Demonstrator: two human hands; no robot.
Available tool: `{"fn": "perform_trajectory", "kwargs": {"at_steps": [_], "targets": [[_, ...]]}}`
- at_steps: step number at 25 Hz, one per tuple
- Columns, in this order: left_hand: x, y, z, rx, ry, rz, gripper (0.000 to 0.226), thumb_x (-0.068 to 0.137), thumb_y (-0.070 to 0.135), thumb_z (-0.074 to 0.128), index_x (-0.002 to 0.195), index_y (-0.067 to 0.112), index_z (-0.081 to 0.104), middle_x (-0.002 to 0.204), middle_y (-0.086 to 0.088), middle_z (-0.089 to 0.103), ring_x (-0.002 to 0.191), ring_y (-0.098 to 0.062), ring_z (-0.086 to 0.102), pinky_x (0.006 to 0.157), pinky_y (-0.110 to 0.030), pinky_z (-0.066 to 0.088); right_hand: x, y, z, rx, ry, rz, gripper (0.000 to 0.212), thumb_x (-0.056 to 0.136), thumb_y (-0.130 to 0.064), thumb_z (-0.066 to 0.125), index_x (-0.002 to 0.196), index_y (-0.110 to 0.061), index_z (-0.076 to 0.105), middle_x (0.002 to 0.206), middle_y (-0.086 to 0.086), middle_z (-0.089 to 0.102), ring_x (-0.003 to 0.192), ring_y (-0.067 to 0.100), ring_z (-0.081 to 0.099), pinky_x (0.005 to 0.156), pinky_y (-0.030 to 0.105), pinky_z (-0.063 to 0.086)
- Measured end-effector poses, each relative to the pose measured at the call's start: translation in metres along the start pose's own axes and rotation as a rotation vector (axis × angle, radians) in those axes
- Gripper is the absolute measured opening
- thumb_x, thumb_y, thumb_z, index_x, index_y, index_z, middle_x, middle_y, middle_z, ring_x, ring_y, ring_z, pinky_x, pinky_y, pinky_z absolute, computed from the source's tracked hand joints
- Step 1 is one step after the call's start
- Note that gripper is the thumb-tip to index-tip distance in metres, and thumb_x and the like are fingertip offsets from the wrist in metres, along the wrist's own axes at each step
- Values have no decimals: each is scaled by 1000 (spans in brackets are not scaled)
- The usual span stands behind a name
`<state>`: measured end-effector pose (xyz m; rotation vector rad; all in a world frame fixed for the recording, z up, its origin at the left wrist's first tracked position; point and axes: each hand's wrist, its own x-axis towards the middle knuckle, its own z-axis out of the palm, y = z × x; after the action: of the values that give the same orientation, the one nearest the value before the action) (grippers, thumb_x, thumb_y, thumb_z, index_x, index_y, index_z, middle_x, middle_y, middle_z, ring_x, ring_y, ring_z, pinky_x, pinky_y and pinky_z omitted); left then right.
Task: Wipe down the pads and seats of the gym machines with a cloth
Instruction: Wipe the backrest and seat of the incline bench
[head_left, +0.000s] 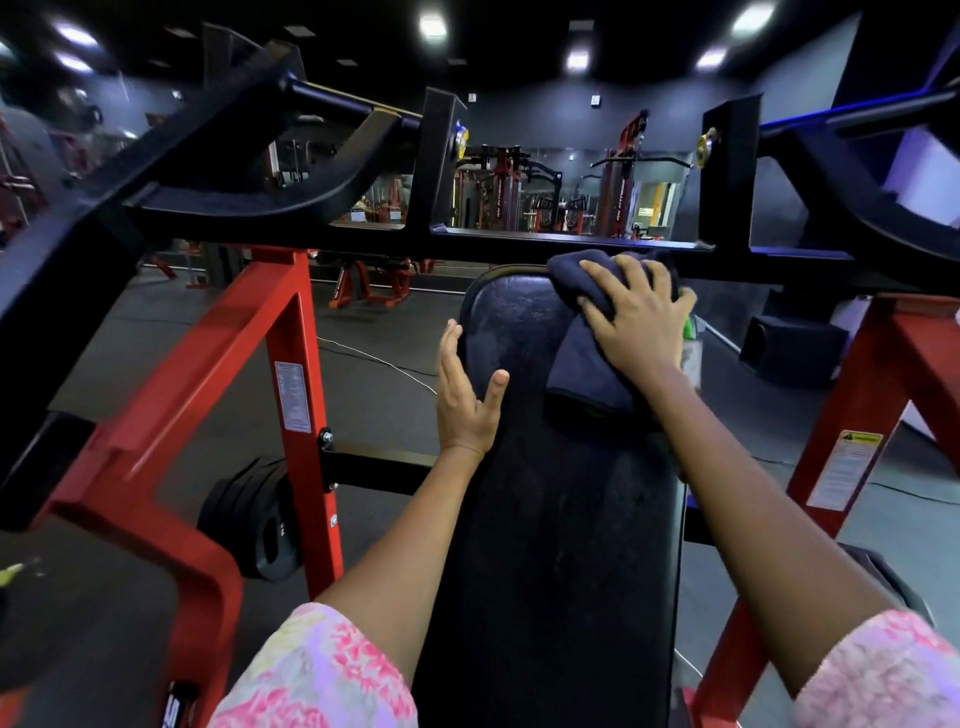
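A long black padded bench of a red-framed gym machine runs away from me down the middle of the view. A dark blue cloth lies on the pad's far right part, near its top end. My right hand presses flat on the cloth with its fingers spread. My left hand rests against the pad's left edge, fingers straight along the side and thumb on the top surface. It holds nothing.
Red uprights stand left and right of the bench, and black lever arms and a crossbar pass just above the pad's far end. Black weight plates hang low on the left. A cable lies on the floor beyond.
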<state>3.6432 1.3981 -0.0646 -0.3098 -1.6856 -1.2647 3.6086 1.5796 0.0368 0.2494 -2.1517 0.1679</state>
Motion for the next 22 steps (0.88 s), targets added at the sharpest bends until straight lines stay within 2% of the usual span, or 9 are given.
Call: {"fn": "perform_trajectory", "kwargs": {"at_steps": [2,5,6,9,10,13,14,18,22], "targets": [[-2,1,0,-38,2,-38,103,76,82,27,142,4,27,148,-13,31,135,-13,28,105,-4,18,-17,-2,1,35,51,224,54,87,-50,30,136,-34,46,143,4,42,132,33,32,96,60,25],[-1,0,0,-86,38,-71,100,77,82,26,141,5,31,146,-10,37,133,-9,32,107,-10,23,-45,-33,10,86,131,405,50,87,-41,43,137,-31,47,145,7,42,133,38,33,98,66,23],[0,-1,0,-111,54,-81,99,78,81,27,140,5,32,145,-9,38,132,-9,33,109,-14,25,-52,-38,13,77,146,319,50,86,-40,44,135,-30,49,143,8,45,131,39,35,97,66,25],[1,-2,1,-175,95,-94,95,80,78,29,137,2,35,139,-6,43,130,-11,38,110,-22,30,-50,-5,13,-35,151,-186,51,83,-42,42,130,-29,55,134,8,54,120,36,37,91,64,37],[1,-3,1,-186,100,-96,94,81,77,30,136,1,35,138,-5,43,130,-12,39,110,-23,30,-42,5,9,-28,146,-229,51,83,-42,41,129,-28,56,132,9,55,118,36,39,90,62,39],[1,-4,2,-221,101,-93,94,82,76,31,135,-1,35,137,-5,42,130,-15,40,109,-24,30,-21,-21,4,46,130,163,50,83,-40,45,130,-27,56,134,8,53,122,40,42,97,60,31],[1,-4,2,-238,103,-92,94,82,76,31,135,-2,35,137,-7,43,130,-17,40,109,-24,31,-18,-40,5,67,126,202,50,82,-38,47,129,-27,56,134,8,53,123,40,42,98,61,29],[5,-4,1,-280,109,-95,96,83,75,32,132,-7,34,134,-14,44,129,-23,42,108,-22,32,-25,-66,14,35,133,-143,52,77,-37,43,125,-27,60,127,7,59,113,40,52,91,60,39],[5,-6,1,-341,113,-102,97,82,75,34,130,-10,32,133,-22,44,125,-24,44,104,-18,35,-44,-44,18,-65,70,-804,53,72,-41,47,122,-31,62,127,4,60,110,36,54,85,56,44]]}}
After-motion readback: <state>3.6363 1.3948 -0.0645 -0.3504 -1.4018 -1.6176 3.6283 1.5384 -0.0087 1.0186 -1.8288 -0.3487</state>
